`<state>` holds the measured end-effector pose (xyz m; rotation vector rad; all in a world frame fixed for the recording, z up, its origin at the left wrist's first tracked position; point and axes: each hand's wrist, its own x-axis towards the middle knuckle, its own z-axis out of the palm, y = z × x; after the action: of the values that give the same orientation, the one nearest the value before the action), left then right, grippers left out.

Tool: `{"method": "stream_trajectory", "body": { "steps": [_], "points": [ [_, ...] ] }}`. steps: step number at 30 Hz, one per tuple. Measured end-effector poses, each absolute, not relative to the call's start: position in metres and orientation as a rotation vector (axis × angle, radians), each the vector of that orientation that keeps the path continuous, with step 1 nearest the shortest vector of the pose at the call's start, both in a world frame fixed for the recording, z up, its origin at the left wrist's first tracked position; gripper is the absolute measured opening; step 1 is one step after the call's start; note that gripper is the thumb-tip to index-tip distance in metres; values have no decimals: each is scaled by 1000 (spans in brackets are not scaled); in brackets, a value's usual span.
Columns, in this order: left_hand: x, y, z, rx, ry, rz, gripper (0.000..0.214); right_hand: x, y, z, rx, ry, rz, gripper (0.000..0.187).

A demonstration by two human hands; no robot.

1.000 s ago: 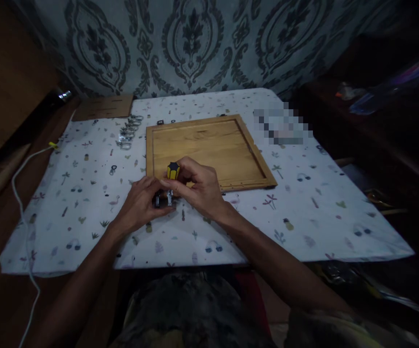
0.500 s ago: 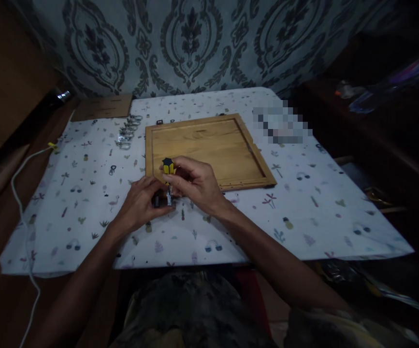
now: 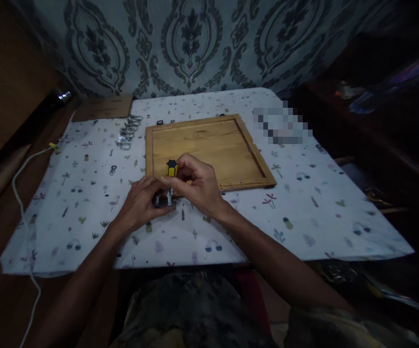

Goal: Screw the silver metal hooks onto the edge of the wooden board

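My right hand (image 3: 198, 186) is closed round a small screwdriver with a yellow and black handle (image 3: 172, 168), held nearly upright with its tip down. My left hand (image 3: 140, 203) pinches a small metal part (image 3: 164, 199) on the patterned tablecloth (image 3: 86, 203), right under the screwdriver tip. Both hands meet just in front of the near left corner of a shallow wooden tray (image 3: 209, 145). My fingers hide most of the metal part.
A row of several metal clasps (image 3: 127, 131) lies left of the tray. A brown card (image 3: 102, 107) sits at the back left. A white cable (image 3: 21, 193) runs down the left side. A dark cluttered shelf (image 3: 383, 96) stands on the right.
The screwdriver handle has tilted left and come back toward upright, with my right fingers shifting on it. My left hand has stayed on the metal part.
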<state>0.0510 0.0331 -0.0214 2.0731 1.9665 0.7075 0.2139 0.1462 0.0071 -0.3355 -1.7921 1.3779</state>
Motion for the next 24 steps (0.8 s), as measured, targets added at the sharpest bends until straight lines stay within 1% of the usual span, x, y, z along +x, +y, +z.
{"method": "stream_trajectory", "body": {
  "steps": [10, 17, 24],
  "points": [
    [52, 33, -18, 2050, 1957, 645, 34, 216, 147, 0, -363, -1766, 1431, 45],
    [53, 34, -18, 2043, 1968, 650, 35, 217, 146, 2, -412, -1649, 1298, 40],
    [51, 35, -19, 2043, 1950, 638, 38, 216, 147, -1, -436, -1704, 1277, 39]
  ]
}}
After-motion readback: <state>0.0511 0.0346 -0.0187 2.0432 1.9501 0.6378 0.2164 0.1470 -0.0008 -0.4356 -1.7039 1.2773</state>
